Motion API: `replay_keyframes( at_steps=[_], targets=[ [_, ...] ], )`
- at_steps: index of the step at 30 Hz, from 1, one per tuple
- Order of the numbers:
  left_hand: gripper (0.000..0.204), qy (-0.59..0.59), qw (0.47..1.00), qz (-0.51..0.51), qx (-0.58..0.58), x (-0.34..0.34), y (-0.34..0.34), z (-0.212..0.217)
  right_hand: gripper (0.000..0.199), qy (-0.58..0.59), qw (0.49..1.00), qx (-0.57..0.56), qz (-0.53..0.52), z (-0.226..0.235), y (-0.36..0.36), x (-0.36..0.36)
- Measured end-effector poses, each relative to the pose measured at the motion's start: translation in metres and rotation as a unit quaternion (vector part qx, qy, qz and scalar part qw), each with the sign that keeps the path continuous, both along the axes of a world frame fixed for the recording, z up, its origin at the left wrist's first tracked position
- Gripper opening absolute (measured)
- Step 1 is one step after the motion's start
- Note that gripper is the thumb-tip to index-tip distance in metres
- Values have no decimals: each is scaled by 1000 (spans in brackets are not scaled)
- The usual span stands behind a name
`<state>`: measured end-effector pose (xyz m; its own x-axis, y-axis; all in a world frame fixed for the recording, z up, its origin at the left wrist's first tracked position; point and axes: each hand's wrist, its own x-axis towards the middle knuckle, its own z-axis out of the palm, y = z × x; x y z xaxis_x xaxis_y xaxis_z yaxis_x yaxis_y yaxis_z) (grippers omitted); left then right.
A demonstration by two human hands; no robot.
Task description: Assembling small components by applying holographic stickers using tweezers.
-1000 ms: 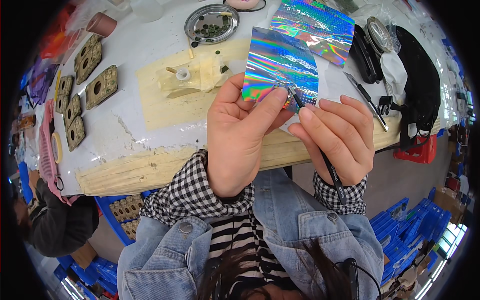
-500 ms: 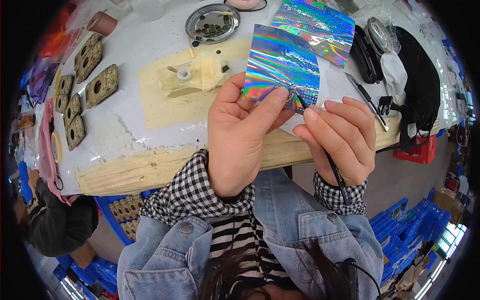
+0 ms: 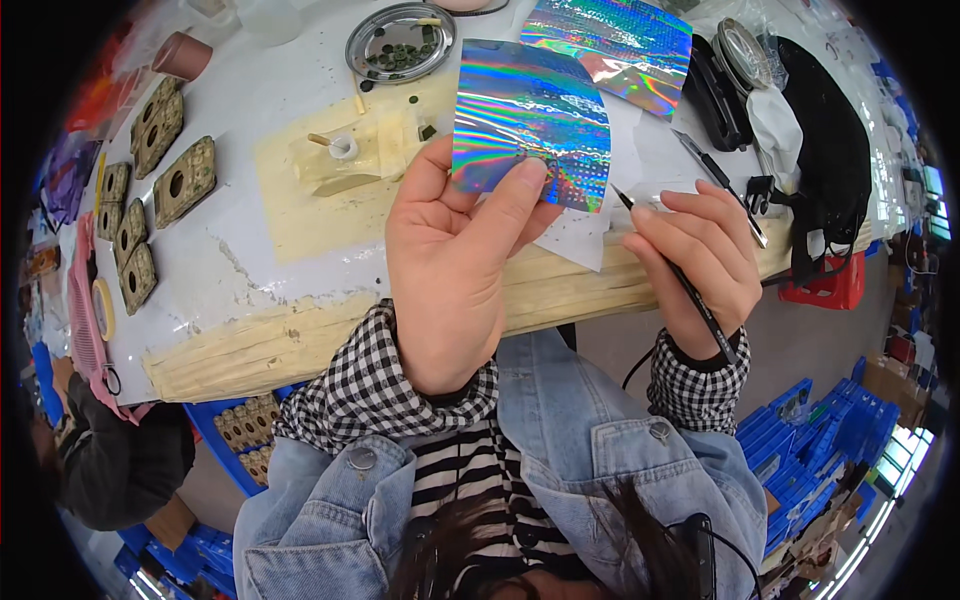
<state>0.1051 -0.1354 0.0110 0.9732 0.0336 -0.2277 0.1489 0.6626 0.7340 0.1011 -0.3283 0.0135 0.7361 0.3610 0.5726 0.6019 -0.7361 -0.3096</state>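
Note:
My left hand (image 3: 455, 255) pinches the lower edge of a shiny holographic sheet (image 3: 530, 110), its thumb lying on the front near small raised shapes. In my right hand (image 3: 700, 255) is a slim black pointed tool (image 3: 685, 283), either tweezers or a fine pen; I cannot tell which. Its tip points up toward the sheet's lower right corner and stands a little apart from it. A second holographic sheet (image 3: 620, 50) lies on the table behind. Beneath the held sheet is a piece of white paper (image 3: 585, 240).
A round metal tray (image 3: 357, 42) holds small dark green discs. Beside it a small white cup (image 3: 343, 148) sits on a taped block. Several camouflage-patterned pieces (image 3: 185, 182) lie at left. A craft knife (image 3: 725, 180), black stapler-like tool (image 3: 718, 100) and black bag (image 3: 825, 150) lie at right.
My right hand has drawn back to the right, taking the tool's tip off the sheet. My left hand and the sheet have shifted slightly left.

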Motion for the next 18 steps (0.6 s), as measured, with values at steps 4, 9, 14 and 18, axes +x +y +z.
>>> replay_keyframes(
  at_steps=[4,9,14,18],
  targets=[
    [27,-1,1000,4,-2,0,0,2,22,2,1000,-7,12,0,1,6],
    [27,-1,1000,4,-10,1,0,2,21,22,1000,8,15,2,2,12],
    [27,-1,1000,4,-10,0,1,2,21,70,997,32,7,10,0,14],
    [27,0,1000,3,-11,0,1,1,22,80,996,39,3,12,-2,14]
  ],
)
